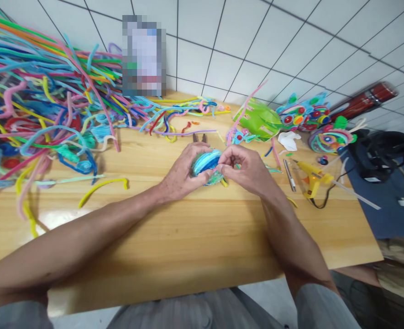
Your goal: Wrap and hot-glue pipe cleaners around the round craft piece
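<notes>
Above the middle of the wooden table, my left hand [188,173] is closed around a rounded craft piece [207,161] made of blue, turquoise and green pipe cleaners. From the right, my right hand [241,168] pinches at the edge of the same piece with thumb and forefinger. Whatever sits between those fingertips is too small to make out. Just behind my left hand lie the dark tips of a tool [199,138], its other end hidden.
A large heap of coloured pipe cleaners [51,109] covers the table's left side. At the right are a yellow glue gun [309,176], a pen [290,175], a green packet [258,119] and finished pipe-cleaner pieces [330,139]. A tiled wall [205,50] stands behind.
</notes>
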`<state>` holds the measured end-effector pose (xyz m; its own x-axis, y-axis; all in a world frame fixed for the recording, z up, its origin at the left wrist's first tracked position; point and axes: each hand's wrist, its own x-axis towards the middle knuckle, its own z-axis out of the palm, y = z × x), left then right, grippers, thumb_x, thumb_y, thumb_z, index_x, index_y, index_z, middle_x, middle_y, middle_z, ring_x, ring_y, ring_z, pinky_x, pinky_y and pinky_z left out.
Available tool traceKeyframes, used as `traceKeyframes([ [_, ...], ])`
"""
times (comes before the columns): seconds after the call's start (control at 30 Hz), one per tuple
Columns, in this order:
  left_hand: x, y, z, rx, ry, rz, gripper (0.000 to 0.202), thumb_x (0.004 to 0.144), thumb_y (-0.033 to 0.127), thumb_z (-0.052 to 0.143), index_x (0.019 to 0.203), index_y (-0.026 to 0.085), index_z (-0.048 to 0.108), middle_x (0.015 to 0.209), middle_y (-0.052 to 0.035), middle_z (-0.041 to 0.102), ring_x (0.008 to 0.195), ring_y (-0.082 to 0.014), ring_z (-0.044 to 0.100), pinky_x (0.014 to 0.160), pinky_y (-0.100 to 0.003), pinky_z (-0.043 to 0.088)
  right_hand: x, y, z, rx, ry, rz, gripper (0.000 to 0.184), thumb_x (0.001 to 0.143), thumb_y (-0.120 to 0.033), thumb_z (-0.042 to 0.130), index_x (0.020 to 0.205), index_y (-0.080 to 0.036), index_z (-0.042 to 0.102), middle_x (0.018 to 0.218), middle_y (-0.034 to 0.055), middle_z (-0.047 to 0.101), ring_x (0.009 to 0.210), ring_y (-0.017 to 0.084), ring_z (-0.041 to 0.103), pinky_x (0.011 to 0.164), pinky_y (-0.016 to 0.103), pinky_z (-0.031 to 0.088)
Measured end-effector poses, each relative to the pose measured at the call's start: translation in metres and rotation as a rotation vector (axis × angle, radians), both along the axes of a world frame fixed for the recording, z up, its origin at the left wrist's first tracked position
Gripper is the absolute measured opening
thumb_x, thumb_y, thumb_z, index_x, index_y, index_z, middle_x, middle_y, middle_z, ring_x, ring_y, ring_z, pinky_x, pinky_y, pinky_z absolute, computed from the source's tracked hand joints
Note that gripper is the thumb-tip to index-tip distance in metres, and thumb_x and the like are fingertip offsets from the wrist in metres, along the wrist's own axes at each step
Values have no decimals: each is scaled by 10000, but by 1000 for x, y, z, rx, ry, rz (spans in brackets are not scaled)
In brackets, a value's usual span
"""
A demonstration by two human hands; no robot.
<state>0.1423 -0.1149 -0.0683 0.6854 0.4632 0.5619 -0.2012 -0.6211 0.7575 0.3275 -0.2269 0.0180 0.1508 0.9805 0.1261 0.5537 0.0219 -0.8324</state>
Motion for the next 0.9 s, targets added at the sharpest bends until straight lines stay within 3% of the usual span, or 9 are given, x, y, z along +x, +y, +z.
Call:
traceKeyframes([
  [0.43, 0, 1, -3, -4, -20, 10, 447, 1031, 454, 702, 1413, 272, 557, 1406, -130, 653, 1358, -300, 634, 1160, -522, 548, 1, -1, 2, -6, -54, 24, 103, 836, -276, 753, 845, -227, 663, 754, -35, 605, 706, 135, 535, 665, 297, 424],
  [0.9, 0, 0, -1, 15, -42, 10, 439, 1042, 469, 701, 1408, 269, 561, 1391, -124, 645, 1352, -300, 625, 1155, -526, 541, -9, -3, 4, 35, -214, -23, 111, 792, -212, 714, 804, -231, 605, 775, -30, 588, 708, 144, 520, 689, 313, 404],
])
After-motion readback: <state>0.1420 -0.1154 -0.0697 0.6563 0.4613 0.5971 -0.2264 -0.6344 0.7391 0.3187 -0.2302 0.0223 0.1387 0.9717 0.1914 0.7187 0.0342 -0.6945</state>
